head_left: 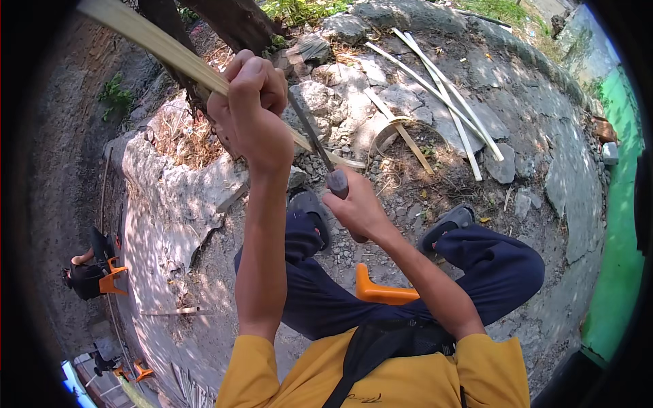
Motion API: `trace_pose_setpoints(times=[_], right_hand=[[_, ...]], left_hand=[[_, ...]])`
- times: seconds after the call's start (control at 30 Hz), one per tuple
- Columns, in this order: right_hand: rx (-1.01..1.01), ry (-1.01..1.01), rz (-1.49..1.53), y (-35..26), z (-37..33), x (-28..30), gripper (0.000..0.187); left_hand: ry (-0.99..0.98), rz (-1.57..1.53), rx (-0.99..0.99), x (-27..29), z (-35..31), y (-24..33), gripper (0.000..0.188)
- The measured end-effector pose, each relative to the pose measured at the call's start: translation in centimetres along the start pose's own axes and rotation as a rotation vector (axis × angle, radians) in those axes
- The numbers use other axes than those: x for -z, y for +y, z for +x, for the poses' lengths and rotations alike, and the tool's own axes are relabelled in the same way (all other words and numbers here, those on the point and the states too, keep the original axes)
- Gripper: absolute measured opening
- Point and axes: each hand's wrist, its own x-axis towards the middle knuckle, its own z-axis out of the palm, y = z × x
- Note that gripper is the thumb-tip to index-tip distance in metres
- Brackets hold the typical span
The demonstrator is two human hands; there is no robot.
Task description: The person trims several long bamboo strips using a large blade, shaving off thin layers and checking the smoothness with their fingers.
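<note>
My left hand (253,112) is raised and closed around a pale bamboo strip (160,47). From the fist the strip runs up to the upper left. Below it, a thinner end slants down to the right behind the blade. My right hand (360,207) is wrapped round the dark handle of a knife (313,132). Its long narrow blade points up and left, passing close beside my left hand and across the strip's lower part. Whether the blade's edge touches the strip, I cannot tell.
Several pale strips (442,92) and a split hoop (389,129) lie on the broken concrete ahead. An orange stool (384,292) shows between my legs. Tree trunks (231,24) stand ahead left, a green wall (615,224) at right. A seated person (87,275) is far left.
</note>
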Motion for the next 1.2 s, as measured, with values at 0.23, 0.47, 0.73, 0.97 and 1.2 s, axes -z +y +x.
trace_pose_setpoints(times=[0.23,0.47,0.73,0.97,1.2], right_hand=[[-0.037,-0.094,-0.039,1.3,1.1,-0.9,0.02],[0.209,0.019,-0.002,-4.6,0.9,-0.5,0.02],[-0.012,-0.06,-0.158,1.6,1.6,-2.4,0.027],[-0.033,-0.023,0.002,-0.4,0.3,-1.4,0.025],[-0.063,-0.093,0.084,1.9,1.3,-1.4,0.023]], left_hand=[[0.044,0.045,0.018,2.2,0.6,-0.7,0.032],[0.035,0.067,-0.001,2.1,0.9,-0.4,0.032],[0.062,0.084,0.005,3.3,1.0,-0.5,0.032],[0.086,0.058,0.002,3.1,1.0,-0.5,0.031],[0.075,0.179,-0.004,0.7,1.0,-1.0,0.032]])
